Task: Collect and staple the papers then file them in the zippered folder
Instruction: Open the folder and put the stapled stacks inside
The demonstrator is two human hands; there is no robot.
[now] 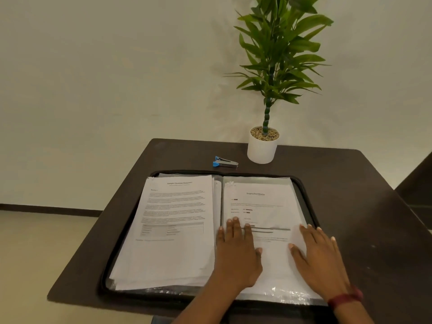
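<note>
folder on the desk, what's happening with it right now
A person has the zippered folder lying open on the dark table. The left hand and right hand lie flat, fingers straight, on the papers in its right half, pressing them down. Another stack of papers fills the left half. The blue stapler sits untouched behind the folder, near a potted plant. The folder is not yet zipped.

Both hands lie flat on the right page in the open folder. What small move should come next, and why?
Probably lift both hands and swing one half shut. The left hand and right hand press flat on the right-hand papers, already inside the open folder; the stapler lies apart behind it.
</note>
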